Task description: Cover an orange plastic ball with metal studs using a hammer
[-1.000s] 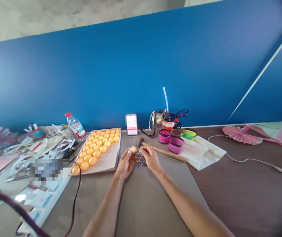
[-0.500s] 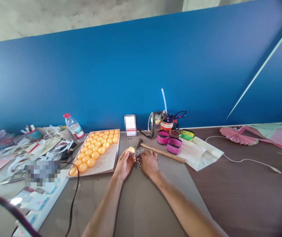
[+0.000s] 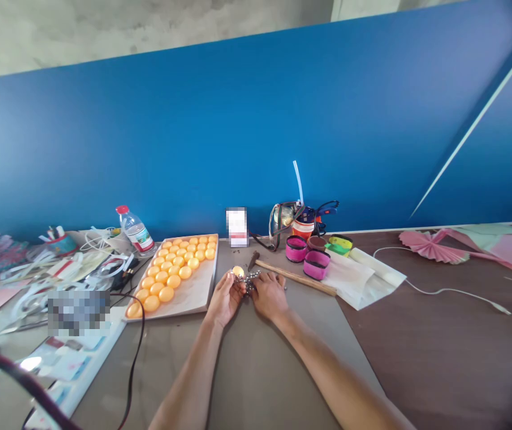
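Note:
My left hand [image 3: 226,300] is closed, palm partly up, with its fingertips at an orange ping-pong ball [image 3: 238,272]. A cluster of small shiny metal pieces [image 3: 252,278] lies between my two hands, against the left fingers; their exact kind is too small to tell. From the right, my right hand [image 3: 270,294] reaches in, back up, its fingers curled down onto those metal pieces. The right fingertips are partly hidden. Just beyond the right hand lies a hammer [image 3: 296,277] with a wooden handle and a dark head.
Left of my hands, a shallow tray [image 3: 193,297] holds rows of orange balls. A water bottle [image 3: 135,232] leans behind it, near cluttered cables and papers. Magenta bands [image 3: 316,264] and white sheets [image 3: 349,275] lie right. A blue partition [image 3: 256,131] stands behind. A dark cable [image 3: 137,352] crosses the left front.
My right fingers have shifted slightly left over the metal pieces, and fewer of the pieces show below them. My left hand and the ball stay nearly in place.

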`<state>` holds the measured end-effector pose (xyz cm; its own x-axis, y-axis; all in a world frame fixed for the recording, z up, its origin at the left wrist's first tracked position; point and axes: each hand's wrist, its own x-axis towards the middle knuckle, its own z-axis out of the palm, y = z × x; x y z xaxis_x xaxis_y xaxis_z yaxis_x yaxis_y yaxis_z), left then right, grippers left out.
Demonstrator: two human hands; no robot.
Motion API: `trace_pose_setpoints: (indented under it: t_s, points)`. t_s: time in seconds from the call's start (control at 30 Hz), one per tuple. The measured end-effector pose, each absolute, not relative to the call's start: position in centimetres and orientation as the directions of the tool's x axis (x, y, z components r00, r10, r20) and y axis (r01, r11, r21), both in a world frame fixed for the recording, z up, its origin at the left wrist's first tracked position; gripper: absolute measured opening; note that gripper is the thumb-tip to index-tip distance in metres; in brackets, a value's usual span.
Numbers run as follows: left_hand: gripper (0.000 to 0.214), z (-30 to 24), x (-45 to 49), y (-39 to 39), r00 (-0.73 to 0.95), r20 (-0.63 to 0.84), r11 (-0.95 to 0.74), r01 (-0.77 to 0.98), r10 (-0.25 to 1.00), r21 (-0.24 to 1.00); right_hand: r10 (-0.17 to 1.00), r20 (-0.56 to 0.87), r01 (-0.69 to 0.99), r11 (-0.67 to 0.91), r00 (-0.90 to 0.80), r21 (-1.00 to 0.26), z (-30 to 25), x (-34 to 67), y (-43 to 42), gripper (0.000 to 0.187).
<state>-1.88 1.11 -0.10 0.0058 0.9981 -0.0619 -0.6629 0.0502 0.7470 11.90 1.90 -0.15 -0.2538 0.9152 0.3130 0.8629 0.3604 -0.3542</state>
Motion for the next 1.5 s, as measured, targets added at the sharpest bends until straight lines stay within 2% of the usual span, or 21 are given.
trace_pose_setpoints:
  t_s: [0.23,0.37,0.5,0.73,0.93,1.07,1.17,1.23,1.33,1.5]
  points:
    - [0.023,-0.1,-1.9,1.2,0.0,-0.069,0.052,-0.66,0.998,0.75,0.92,0.296,0.859,0.357,-0.256,-0.368,-1.1,11.8,2.4,0.017]
    - [0.023,-0.2,-1.9,1.3,-0.006,-0.08,0.055,-0.671,0.997,0.739,0.899,0.38,0.836,0.371,-0.216,-0.403,-1.1,11.9,2.4,0.019]
    - [0.023,-0.2,-1.9,1.2,0.007,-0.089,0.07,-0.679,0.996,0.73,0.866,0.473,0.768,0.412,-0.162,-0.491,-0.7,11.9,2.2,0.021]
    - [0.022,-0.3,-2.0,1.3,0.045,-0.082,0.089,-0.701,0.996,0.707,0.862,0.484,0.615,0.463,-0.147,-0.638,-0.5,11.7,2.2,0.026]
    - [0.025,-0.5,-2.1,1.5,0.084,-0.093,0.125,-0.719,0.992,0.684,0.915,0.39,0.294,0.404,-0.106,-0.866,-0.7,11.6,2.7,0.02]
    - [0.026,-0.5,-2.1,1.5,0.097,-0.088,0.131,-0.717,0.991,0.685,0.932,0.36,0.125,0.363,-0.043,-0.923,-0.8,11.5,3.0,0.007]
    - [0.027,-0.5,-2.1,1.5,0.093,-0.098,0.135,-0.708,0.991,0.693,0.968,0.247,-0.049,0.245,-0.053,-0.968,-0.6,11.4,3.1,0.009]
    - [0.029,-0.5,-2.1,1.5,0.097,-0.102,0.141,-0.7,0.99,0.701,0.981,0.172,-0.169,0.156,-0.088,-0.973,-0.4,11.4,3.2,0.014]
    - [0.032,-0.4,-2.0,1.4,0.109,-0.089,0.14,-0.685,0.99,0.715,0.983,0.145,-0.289,0.108,-0.111,-0.951,-0.2,11.4,3.2,0.019]
    - [0.033,-0.1,-1.7,1.2,0.122,-0.025,0.1,-0.656,0.992,0.748,0.982,0.124,-0.338,0.07,-0.141,-0.939,-0.2,11.1,3.1,0.02]
